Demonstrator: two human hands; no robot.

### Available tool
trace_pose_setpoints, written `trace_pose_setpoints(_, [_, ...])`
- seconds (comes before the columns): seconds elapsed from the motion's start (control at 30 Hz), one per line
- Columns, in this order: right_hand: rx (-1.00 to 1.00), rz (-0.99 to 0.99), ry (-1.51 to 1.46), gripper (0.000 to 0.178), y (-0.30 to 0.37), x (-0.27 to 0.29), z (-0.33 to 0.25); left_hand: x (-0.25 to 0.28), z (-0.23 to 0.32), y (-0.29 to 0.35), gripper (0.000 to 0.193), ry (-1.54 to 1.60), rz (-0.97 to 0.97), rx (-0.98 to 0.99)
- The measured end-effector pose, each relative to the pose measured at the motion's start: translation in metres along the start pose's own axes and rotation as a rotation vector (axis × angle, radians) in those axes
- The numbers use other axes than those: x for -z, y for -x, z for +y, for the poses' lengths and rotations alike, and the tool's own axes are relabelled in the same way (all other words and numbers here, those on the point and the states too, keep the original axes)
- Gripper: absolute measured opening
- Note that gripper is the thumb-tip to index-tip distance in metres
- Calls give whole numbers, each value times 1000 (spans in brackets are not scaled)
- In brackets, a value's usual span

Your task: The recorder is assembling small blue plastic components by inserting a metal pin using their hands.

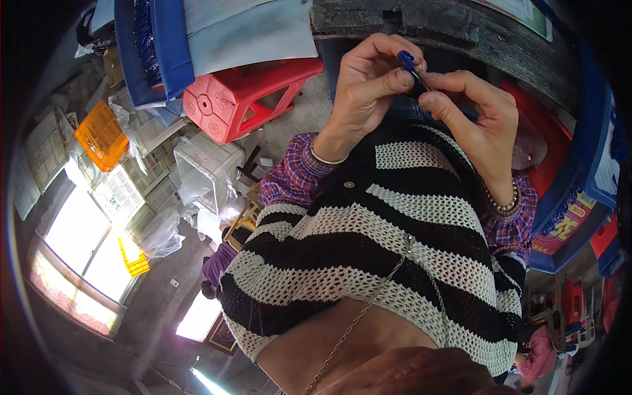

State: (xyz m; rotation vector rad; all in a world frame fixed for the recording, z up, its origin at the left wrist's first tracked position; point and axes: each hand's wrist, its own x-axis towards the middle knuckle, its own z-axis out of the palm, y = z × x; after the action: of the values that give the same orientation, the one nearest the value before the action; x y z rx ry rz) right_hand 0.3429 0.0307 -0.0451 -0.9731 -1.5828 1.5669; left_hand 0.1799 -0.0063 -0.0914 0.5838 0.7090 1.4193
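My left hand has its thumb and fingers closed on a small dark-blue plastic piece. A thin, shiny part runs down from that piece toward my right hand. The right thumb and forefinger pinch close to its lower end, almost touching the left fingertips. What exactly the right fingers grip is too small to make out. Both hands are held up in front of my striped knit top, near the edge of a dark, worn bench.
A red plastic stool stands to the left, beneath a pale sheet beside a blue bin. Blue containers stand at the right. Farther left are an orange basket and several white crates. A person is at the lower right.
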Motion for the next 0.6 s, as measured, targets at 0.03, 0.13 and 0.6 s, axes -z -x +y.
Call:
trace_pose_setpoints(0.03, [-6,-2,7,14,0,0,-1,0,0,0,19,5,-1,4])
trace_pose_setpoints(0.13, [0,-41,8,18,2,2,2,0,0,0,19,6,-5,0])
trace_pose_setpoints(0.6, [-17,-15,11,16,0,0,2,2,-2,1,18,6,11,19])
